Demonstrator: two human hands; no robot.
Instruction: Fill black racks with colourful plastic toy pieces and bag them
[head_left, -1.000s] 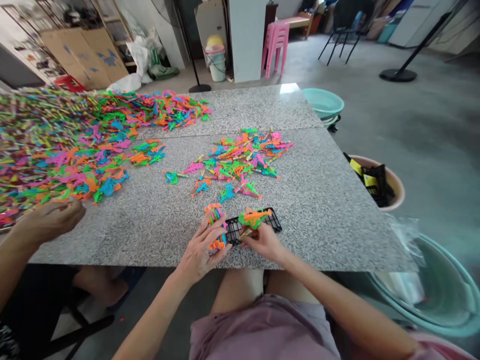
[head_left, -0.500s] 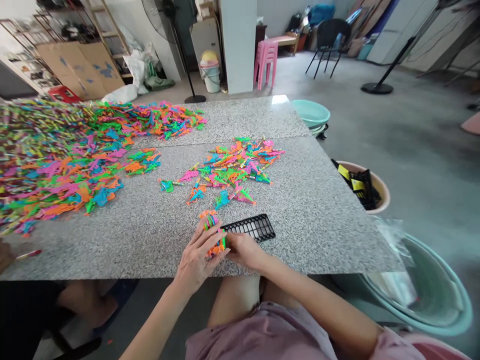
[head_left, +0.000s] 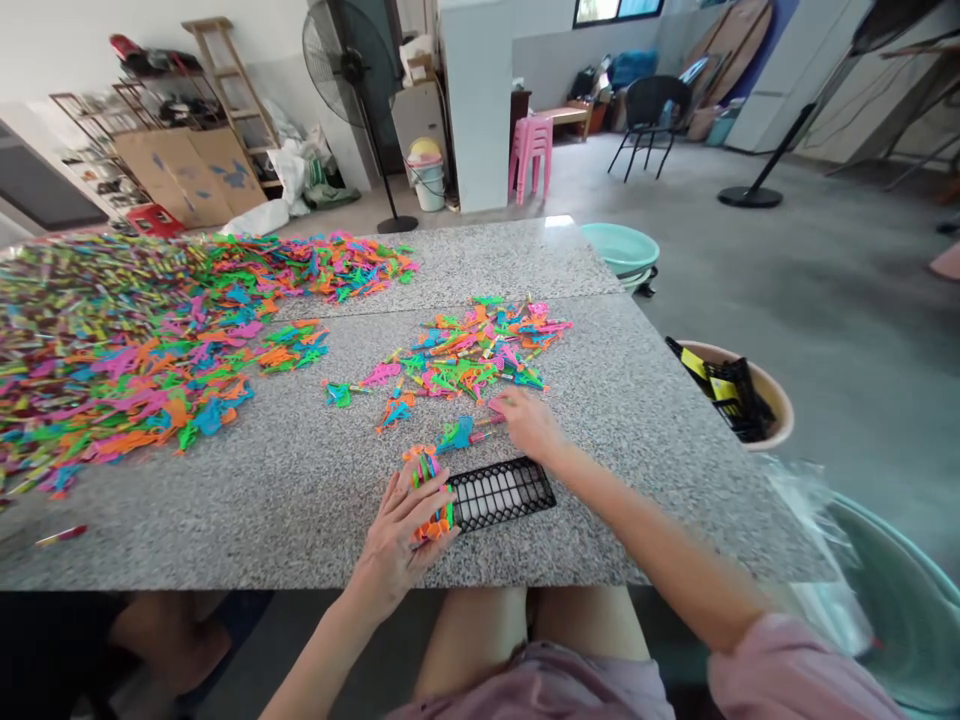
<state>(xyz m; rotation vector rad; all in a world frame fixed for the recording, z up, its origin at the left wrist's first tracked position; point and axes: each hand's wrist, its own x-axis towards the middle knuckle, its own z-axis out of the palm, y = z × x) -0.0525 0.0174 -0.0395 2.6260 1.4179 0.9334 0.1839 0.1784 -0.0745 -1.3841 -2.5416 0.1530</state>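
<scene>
My left hand is wrapped over a tight row of small orange, green, pink and blue plastic pieces, standing at the left end of a black lattice tray. The tray's right part shows bare slots. Behind it, my right hand has its fingertips pinched on a pink plastic piece, partly covered by the fingers. A blue plastic piece lies just left of that hand. Beyond is a small loose heap of the same bright pieces.
A large pile of bright pieces covers the table's left side. One dark red stick lies near the front edge. Right of the speckled table stand a tub of black trays and a green tub. Another person's leg shows lower left.
My right hand has left the tray's near edge and moved up and right to the loose pieces, where it pinches a pink one. My left hand stays on the row.
</scene>
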